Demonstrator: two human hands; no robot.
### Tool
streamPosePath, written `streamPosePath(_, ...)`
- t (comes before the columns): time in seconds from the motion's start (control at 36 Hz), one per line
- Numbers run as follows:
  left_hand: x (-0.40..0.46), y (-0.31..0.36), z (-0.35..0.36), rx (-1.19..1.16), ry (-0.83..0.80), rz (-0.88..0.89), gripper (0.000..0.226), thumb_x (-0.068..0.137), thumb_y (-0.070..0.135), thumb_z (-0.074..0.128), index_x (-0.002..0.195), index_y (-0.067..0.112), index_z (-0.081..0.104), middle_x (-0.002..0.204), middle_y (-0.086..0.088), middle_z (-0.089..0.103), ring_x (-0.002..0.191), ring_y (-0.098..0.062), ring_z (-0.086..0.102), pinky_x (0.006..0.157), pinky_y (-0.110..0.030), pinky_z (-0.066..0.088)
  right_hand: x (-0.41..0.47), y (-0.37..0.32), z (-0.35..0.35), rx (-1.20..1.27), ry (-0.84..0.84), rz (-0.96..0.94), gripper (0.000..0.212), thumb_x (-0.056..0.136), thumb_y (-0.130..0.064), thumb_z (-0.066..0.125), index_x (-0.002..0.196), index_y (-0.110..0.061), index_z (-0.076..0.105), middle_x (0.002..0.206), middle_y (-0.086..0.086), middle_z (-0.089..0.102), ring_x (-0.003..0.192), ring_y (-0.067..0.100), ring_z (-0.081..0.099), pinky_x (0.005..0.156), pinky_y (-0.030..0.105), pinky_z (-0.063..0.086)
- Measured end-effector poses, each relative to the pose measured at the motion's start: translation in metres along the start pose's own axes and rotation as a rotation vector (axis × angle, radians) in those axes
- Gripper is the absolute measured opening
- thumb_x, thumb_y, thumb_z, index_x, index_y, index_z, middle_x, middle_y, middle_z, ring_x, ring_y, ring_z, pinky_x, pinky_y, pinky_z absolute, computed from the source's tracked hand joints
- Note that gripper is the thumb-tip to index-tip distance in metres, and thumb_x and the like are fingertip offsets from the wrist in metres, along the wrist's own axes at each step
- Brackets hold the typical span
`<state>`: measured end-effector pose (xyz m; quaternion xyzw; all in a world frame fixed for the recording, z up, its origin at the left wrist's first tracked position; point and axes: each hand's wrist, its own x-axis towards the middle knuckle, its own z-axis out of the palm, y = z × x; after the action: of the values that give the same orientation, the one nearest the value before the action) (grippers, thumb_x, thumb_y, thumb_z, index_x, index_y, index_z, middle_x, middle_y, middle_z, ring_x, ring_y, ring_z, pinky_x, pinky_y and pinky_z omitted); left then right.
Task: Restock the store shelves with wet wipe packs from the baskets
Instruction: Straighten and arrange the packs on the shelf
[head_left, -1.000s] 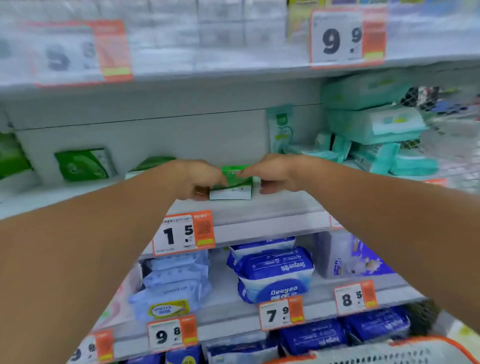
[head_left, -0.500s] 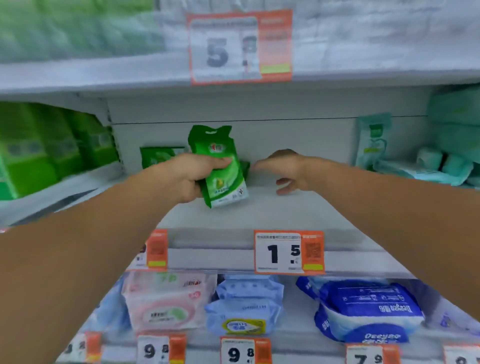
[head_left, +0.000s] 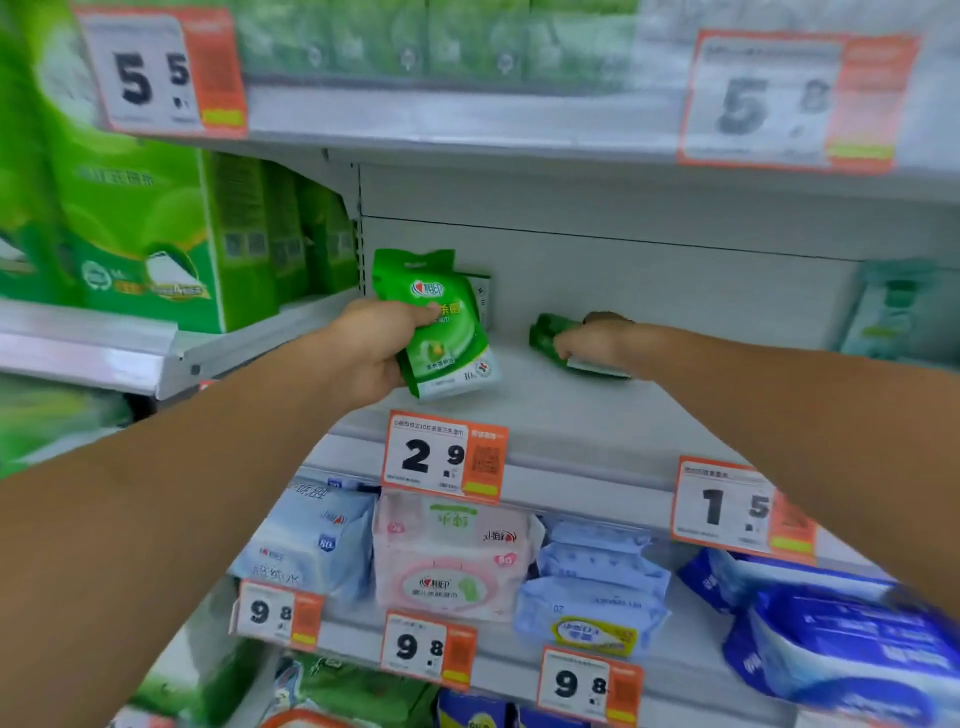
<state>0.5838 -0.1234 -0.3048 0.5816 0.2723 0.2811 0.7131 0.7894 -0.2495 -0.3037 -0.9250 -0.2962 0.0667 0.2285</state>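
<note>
My left hand (head_left: 369, 345) grips a small green wet wipe pack (head_left: 441, 327), held upright just above the middle shelf (head_left: 545, 415). Behind it another green pack (head_left: 483, 293) stands against the back wall. To the right, my right hand (head_left: 587, 343) curls over a second small green pack (head_left: 550, 332) that lies flat on the same shelf. Both arms reach in from the bottom corners. No basket body shows, only an orange rim (head_left: 296, 719) at the bottom edge.
Large green tissue packs (head_left: 130, 234) fill the shelf at left. Below are light blue (head_left: 311, 551), pink (head_left: 452, 561) and dark blue wipe packs (head_left: 831, 639). Orange price tags (head_left: 444, 457) hang on the shelf edges. A teal pack (head_left: 893, 312) stands at far right.
The view has swung left. My left hand lifted one green pack upright and moved it left; my right hand came down onto the other pack lying on the shelf.
</note>
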Motion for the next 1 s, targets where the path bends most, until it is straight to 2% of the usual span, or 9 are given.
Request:
streamPosePath(0.19,-0.035,-0.002,0.008,-0.035,-0.033,-0.025,0.025,0.098,0.009,0.057,0.123,0.01,0.061,0.105,-0.011,0.074,0.08,-0.02,0.073,0.052,-0.034,0.06,-0.07,0.046,-0.033,0.566,-0.133,-0.083,0.021,0.091,-0.024,0.056,0.111,-0.025,0.063,0.114,0.002,0.058,0.105,0.019,0.053,0.088,0.046,0.057)
streamPosePath(0.28,-0.052,-0.007,0.017,-0.049,-0.044,-0.024,0.021,0.099,0.009,0.056,0.119,0.011,0.062,0.099,-0.008,0.073,0.072,-0.017,0.073,0.052,-0.035,0.061,-0.1,0.061,-0.045,0.788,-0.248,-0.074,0.033,0.097,-0.027,0.055,0.128,-0.021,0.063,0.127,0.004,0.065,0.118,0.021,0.058,0.095,0.049,0.053)
streamPosePath(0.42,-0.079,-0.023,0.035,-0.059,-0.059,-0.041,0.027,0.099,0.008,0.055,0.125,0.01,0.061,0.108,-0.011,0.073,0.086,-0.022,0.072,0.073,-0.042,0.06,-0.128,0.074,-0.043,1.016,-0.239,0.04,0.03,0.099,-0.023,0.051,0.125,-0.012,0.061,0.123,0.014,0.068,0.103,0.023,0.065,0.095,0.048,0.053)
streamPosePath(0.53,-0.101,-0.033,0.048,-0.082,-0.073,-0.063,0.026,0.099,0.009,0.056,0.124,0.01,0.062,0.101,-0.009,0.074,0.075,-0.018,0.074,0.056,-0.037,0.062,-0.148,0.081,-0.047,1.212,-0.165,0.066,0.018,0.099,-0.022,0.05,0.113,-0.016,0.06,0.111,0.012,0.066,0.092,0.023,0.067,0.083,0.044,0.057)
streamPosePath(0.61,-0.114,-0.038,0.056,-0.106,-0.085,-0.072,0.027,0.098,0.007,0.057,0.124,0.008,0.063,0.106,-0.011,0.074,0.079,-0.021,0.074,0.056,-0.037,0.062,-0.162,0.086,-0.059,1.324,-0.156,0.05,0.023,0.099,-0.026,0.048,0.117,-0.02,0.06,0.117,0.012,0.066,0.096,0.026,0.067,0.072,0.038,0.056)
streamPosePath(0.72,-0.132,-0.039,0.067,-0.175,-0.111,-0.053,0.024,0.097,0.008,0.057,0.119,0.012,0.065,0.107,-0.011,0.075,0.08,-0.021,0.075,0.058,-0.038,0.062,-0.194,0.096,-0.073,1.447,-0.256,-0.001,0.02,0.1,-0.026,0.046,0.107,-0.019,0.063,0.113,0.013,0.07,0.102,0.031,0.068,0.071,0.038,0.062)
streamPosePath(0.81,-0.154,-0.039,0.075,-0.201,-0.16,-0.004,0.021,0.098,0.011,0.055,0.114,0.019,0.066,0.103,-0.008,0.076,0.081,-0.021,0.075,0.064,-0.039,0.062,-0.226,0.107,-0.061,1.557,-0.328,-0.014,0.026,0.1,-0.027,0.044,0.113,-0.018,0.064,0.118,0.013,0.071,0.102,0.032,0.071,0.071,0.037,0.062)
streamPosePath(0.92,-0.184,-0.057,0.079,-0.302,-0.265,-0.12,0.026,0.1,0.02,0.048,0.118,0.017,0.065,0.108,-0.011,0.075,0.086,-0.023,0.075,0.07,-0.04,0.062,-0.259,0.119,-0.025,1.57,-0.044,-0.141,0.023,0.102,-0.019,0.045,0.115,-0.02,0.064,0.111,0.005,0.075,0.099,0.024,0.072,0.072,0.038,0.062)
streamPosePath(1.0,-0.198,-0.076,0.078,-0.403,-0.344,-0.217,0.032,0.096,0.027,0.044,0.112,0.015,0.069,0.114,-0.013,0.073,0.101,-0.025,0.072,0.09,-0.045,0.055,-0.277,0.132,0.0,1.097,0.301,-0.437,0.034,0.102,-0.018,0.047,0.134,-0.028,0.054,0.12,0.0,0.067,0.11,0.013,0.065,0.09,0.032,0.056)
